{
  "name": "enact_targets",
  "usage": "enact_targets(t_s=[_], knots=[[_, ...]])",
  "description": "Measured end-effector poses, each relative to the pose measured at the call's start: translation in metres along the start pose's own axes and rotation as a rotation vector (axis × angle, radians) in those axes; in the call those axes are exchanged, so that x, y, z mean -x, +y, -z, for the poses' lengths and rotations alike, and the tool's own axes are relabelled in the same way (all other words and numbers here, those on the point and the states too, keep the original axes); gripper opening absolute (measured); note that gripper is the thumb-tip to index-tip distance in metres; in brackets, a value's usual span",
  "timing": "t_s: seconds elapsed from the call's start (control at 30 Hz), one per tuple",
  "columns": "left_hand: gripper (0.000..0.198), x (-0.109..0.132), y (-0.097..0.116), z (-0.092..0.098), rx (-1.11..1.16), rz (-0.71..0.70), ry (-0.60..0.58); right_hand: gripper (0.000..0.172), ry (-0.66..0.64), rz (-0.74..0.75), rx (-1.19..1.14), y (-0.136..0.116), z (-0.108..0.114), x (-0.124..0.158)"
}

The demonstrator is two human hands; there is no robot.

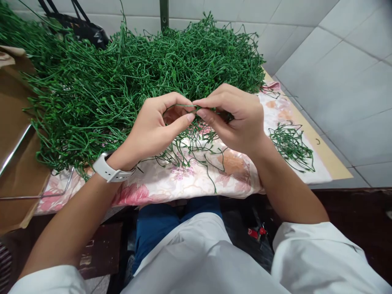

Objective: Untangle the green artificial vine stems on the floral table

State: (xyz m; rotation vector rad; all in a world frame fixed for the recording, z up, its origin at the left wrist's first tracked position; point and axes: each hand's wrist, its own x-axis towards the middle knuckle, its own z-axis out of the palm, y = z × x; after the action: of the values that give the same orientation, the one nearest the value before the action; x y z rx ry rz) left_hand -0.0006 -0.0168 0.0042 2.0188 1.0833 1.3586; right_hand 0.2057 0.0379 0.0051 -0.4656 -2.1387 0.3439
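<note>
Two-handed pinch: left hand (153,127), right hand (241,118) grasp green stem (183,105) at fingertips.

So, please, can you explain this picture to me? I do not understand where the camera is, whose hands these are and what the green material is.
There is no machine here. The camera sits on a person's head and looks down, so you see that person's own hands from above. The left hand, with a white wristwatch, and the right hand pinch one thin green stem between their fingertips, above a pink flowered cloth. Behind the hands lies a big tangled pile of green stems, probably artificial. A small separate heap of green stems lies to the right, near the tiled wall. Brown cardboard stands at the left edge.
</note>
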Motion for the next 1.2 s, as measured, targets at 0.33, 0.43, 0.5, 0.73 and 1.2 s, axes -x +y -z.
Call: enact_targets(t_s=[0.33, 0.43, 0.5, 0.73, 1.2], knots=[[0.040, 0.000, 0.005, -0.003, -0.182, -0.081, -0.037, 0.027, -0.078, 0.205, 0.320, 0.007, 0.008, 0.006], [0.037, 0.000, 0.006, -0.001, -0.229, -0.131, -0.055, 0.026, -0.134, 0.215, 0.330, 0.004, 0.012, 0.005], [0.033, 0.001, 0.007, 0.000, -0.274, -0.164, -0.039, 0.025, -0.166, 0.235, 0.311, 0.002, 0.014, 0.004], [0.033, 0.000, 0.004, 0.003, -0.444, -0.222, -0.130, 0.032, -0.197, 0.269, 0.415, 0.002, 0.016, 0.007], [0.031, 0.002, 0.013, 0.003, -0.556, -0.402, -0.143, 0.032, -0.124, 0.384, 0.259, 0.005, 0.020, -0.001]])
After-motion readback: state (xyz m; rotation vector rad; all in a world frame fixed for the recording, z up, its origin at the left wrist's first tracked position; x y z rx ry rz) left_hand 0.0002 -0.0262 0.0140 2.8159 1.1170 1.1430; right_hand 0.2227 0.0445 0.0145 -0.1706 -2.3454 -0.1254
